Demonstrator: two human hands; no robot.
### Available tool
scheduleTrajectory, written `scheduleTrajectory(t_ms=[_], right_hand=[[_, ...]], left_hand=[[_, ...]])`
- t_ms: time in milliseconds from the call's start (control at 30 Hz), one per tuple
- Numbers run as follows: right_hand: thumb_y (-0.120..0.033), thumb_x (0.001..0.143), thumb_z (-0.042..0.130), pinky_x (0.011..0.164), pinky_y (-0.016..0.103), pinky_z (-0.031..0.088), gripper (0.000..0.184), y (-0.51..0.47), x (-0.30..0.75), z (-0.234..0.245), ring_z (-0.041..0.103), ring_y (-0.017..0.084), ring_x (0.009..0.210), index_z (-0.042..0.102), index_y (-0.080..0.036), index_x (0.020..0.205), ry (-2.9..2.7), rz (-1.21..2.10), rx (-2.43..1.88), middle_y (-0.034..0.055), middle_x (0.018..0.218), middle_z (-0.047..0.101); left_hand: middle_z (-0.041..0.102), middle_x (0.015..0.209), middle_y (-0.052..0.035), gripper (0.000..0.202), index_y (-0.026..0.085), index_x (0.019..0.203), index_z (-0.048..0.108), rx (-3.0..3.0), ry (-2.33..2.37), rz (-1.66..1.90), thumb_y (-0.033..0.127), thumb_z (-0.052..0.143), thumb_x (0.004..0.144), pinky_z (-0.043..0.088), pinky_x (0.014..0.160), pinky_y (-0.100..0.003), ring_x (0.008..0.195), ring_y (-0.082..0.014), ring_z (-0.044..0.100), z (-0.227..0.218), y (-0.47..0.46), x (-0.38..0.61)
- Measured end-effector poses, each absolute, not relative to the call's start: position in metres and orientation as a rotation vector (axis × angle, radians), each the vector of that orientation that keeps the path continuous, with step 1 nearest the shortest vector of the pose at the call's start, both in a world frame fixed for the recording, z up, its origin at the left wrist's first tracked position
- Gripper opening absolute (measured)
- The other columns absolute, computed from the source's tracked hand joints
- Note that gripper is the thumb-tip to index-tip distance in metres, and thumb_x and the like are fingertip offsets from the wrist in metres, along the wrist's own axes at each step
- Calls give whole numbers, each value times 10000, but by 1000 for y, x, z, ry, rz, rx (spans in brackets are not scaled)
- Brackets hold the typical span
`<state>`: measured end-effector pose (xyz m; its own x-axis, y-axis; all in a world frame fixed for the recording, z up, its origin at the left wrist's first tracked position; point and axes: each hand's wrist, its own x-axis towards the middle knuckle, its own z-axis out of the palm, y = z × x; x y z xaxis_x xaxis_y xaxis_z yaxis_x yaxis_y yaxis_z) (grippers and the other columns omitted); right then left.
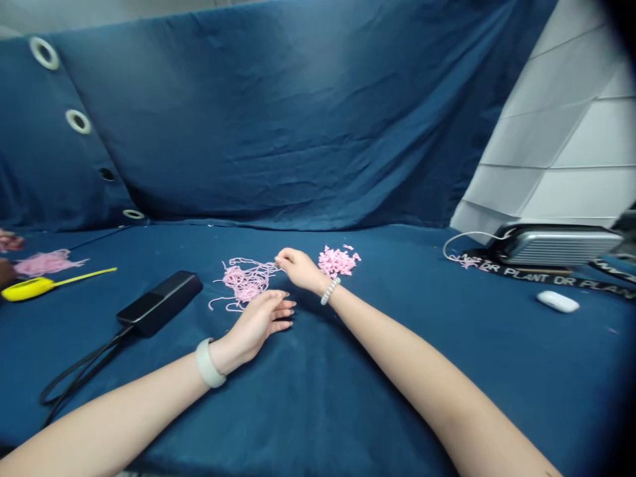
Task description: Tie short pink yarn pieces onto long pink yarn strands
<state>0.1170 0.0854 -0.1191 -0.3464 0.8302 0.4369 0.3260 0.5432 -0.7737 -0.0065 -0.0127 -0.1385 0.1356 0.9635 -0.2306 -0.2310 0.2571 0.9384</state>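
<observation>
A loose tangle of pink yarn lies on the blue cloth in front of me. My right hand, with a beaded bracelet at the wrist, is closed in a pinch at the tangle's right side, where a pink strand reaches its fingertips. My left hand, a pale band on its wrist, is held just nearer to me than the yarn. Its fingers stretch to the right, somewhat apart, and no object shows in them. Just beyond my right wrist is a heap of short pink pieces, which look like small knotted bits of yarn.
A black box-shaped device with a cable lies at left. Past it are a yellow tool, more pink yarn and part of another person's hand. Right are a silver ridged device, a lettered strap and a white case.
</observation>
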Motion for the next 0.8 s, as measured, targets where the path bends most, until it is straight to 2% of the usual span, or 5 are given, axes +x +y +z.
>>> scheduleTrajectory(t_ms=[200, 333, 533, 667, 800], right_hand=[[-228, 927, 309, 807, 272, 469, 198, 75, 120, -95, 613, 123, 940, 350, -204, 735, -1659, 1124, -702, 72, 978, 655], [-217, 927, 334, 833, 291, 482, 175, 62, 124, -75, 633, 122, 884, 345, -212, 752, -1436, 1386, -447, 14, 781, 629], [-291, 890, 412, 529, 215, 441, 169, 71, 115, -92, 476, 88, 488, 439, -195, 754, -1794, 959, -957, -48, 583, 495], [-333, 860, 469, 628, 258, 434, 245, 77, 118, -112, 521, 121, 592, 532, -172, 688, -1922, 757, -1090, -3, 642, 569], [-242, 847, 504, 839, 303, 410, 154, 79, 120, -129, 576, 171, 878, 639, -169, 827, -2075, 550, -1146, 63, 901, 645]], left_hand=[[593, 1139, -130, 272, 150, 991, 538, 650, 971, 1109, 384, 520, 852, 509, 781, -299, 862, -166, 623, -135, 3, -13], [559, 1220, -158, 445, 131, 1003, 561, 627, 884, 1124, 533, 431, 862, 495, 846, -318, 1011, -211, 597, -128, 20, -23], [658, 992, -72, 183, 177, 853, 581, 772, 973, 1240, 330, 485, 881, 495, 801, -300, 849, -141, 637, -132, 37, -32], [652, 812, -46, 118, 146, 777, 590, 907, 1019, 1286, 259, 587, 811, 486, 711, -257, 699, -114, 617, -129, 32, -31], [648, 842, -60, 246, 149, 803, 575, 1294, 1138, 1488, 391, 540, 825, 476, 781, -277, 802, -155, 623, -116, 34, -43]])
